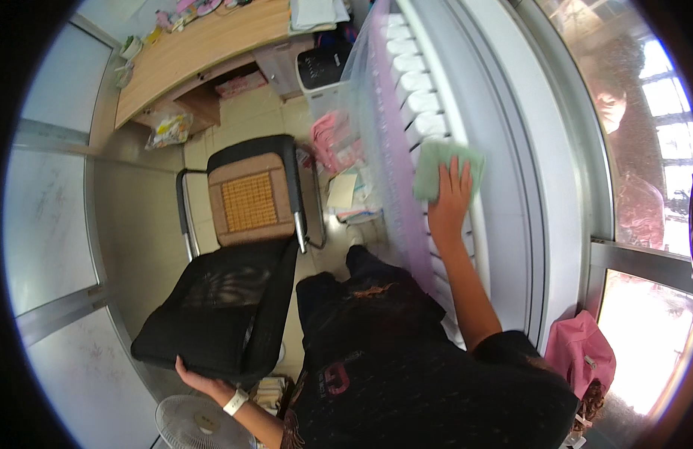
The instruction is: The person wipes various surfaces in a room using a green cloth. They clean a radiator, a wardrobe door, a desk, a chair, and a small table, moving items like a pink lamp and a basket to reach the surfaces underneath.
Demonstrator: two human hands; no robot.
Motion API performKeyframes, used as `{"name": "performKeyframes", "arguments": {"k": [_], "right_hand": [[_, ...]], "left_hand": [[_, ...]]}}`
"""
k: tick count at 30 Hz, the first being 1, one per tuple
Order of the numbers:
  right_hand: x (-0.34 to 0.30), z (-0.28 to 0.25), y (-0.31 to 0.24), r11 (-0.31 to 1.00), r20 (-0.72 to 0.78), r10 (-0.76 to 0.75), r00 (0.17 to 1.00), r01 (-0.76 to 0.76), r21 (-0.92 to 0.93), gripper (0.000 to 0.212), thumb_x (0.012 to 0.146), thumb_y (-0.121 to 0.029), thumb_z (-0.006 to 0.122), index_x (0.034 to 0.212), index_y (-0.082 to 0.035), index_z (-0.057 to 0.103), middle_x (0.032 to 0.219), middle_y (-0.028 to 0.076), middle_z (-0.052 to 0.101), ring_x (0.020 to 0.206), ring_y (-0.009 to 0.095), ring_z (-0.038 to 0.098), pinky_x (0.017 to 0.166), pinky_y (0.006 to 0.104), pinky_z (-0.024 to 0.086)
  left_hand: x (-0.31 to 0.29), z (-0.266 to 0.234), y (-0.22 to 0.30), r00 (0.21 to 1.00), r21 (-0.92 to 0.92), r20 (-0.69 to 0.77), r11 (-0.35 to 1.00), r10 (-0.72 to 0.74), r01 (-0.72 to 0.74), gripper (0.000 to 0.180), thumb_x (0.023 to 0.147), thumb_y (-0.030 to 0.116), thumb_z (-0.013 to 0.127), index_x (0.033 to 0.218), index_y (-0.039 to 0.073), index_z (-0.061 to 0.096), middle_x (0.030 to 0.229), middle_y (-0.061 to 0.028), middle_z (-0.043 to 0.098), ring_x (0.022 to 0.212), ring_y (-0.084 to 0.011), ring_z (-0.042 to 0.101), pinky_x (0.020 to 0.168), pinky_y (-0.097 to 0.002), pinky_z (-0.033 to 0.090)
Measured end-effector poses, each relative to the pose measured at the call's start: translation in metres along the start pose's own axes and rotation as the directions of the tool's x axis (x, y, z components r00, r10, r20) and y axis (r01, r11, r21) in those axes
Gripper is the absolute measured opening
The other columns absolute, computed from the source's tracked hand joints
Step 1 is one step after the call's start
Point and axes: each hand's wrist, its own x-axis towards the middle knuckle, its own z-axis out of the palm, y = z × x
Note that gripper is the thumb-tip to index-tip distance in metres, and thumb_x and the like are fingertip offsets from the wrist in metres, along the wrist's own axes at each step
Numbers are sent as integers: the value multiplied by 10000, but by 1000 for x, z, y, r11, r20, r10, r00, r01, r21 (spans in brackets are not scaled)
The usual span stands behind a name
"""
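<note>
My right hand (pixel 453 196) lies over a folded light-green cloth (pixel 430 166), its fingers slightly spread and pressing the cloth onto the top of a white radiator (pixel 417 82). The radiator has rounded columns, and a sheer cover with a purple band (pixel 397 142) hangs along its side. At the lower left, my left hand (pixel 200 380) grips the edge of the black backrest of an office chair (pixel 212 307); the fingers go partly out of sight under it. A white band circles my left wrist.
A wooden desk (pixel 204 45) stands at the far left, with a black-topped bin (pixel 322 69) beside it. Papers (pixel 345 193) and a pink bag (pixel 333 142) lie on the floor. Near me are a fan (pixel 200 425) and a pink backpack (pixel 581 352). Windows line the right.
</note>
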Motion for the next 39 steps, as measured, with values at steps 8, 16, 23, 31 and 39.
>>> {"name": "performKeyframes", "arguments": {"k": [8,16,23,31,39], "right_hand": [[30,65,-12,995,58,75,996,-78,60,532,686,65,645,1208,16,555,1503,199,325,1388,446,263,1130,521,245],[-115,97,-174,672,958,-24,285,-705,227,335,866,-200,612,1154,-30,600,1100,204,632,1056,358,579,902,435,453],[-150,-14,-286,431,950,-280,142,-865,256,346,958,-156,529,1297,-90,553,1224,56,597,1122,170,533,985,329,399],[-160,-101,-394,546,642,-492,588,-366,754,562,790,43,523,1345,26,435,1308,197,539,1252,296,501,1062,372,368],[-202,-56,-572,523,221,-847,484,685,507,740,701,42,549,1417,-10,367,1419,267,417,1290,418,427,1055,446,388]], "left_hand": [[-25,21,-2,1000,-10,1,1000,20,-20,540,893,301,539,1300,-51,498,1285,-194,563,1132,-353,569,1013,-437,451],[-6,8,-5,997,-23,-14,997,76,-76,489,883,295,544,1221,-57,549,1228,-186,604,1089,-330,600,992,-416,467],[4,-3,-14,926,171,-145,930,350,-325,673,892,167,589,1415,-25,211,1244,-194,485,1109,-289,532,977,-367,447],[-39,-72,74,279,5,614,350,738,-937,420,829,-38,545,1237,3,454,1313,-234,459,1204,-300,476,1002,-453,378],[-65,-149,197,-321,-685,716,713,620,-151,424,884,356,543,1200,73,565,1187,-217,590,977,-315,584,862,-462,471]]}}
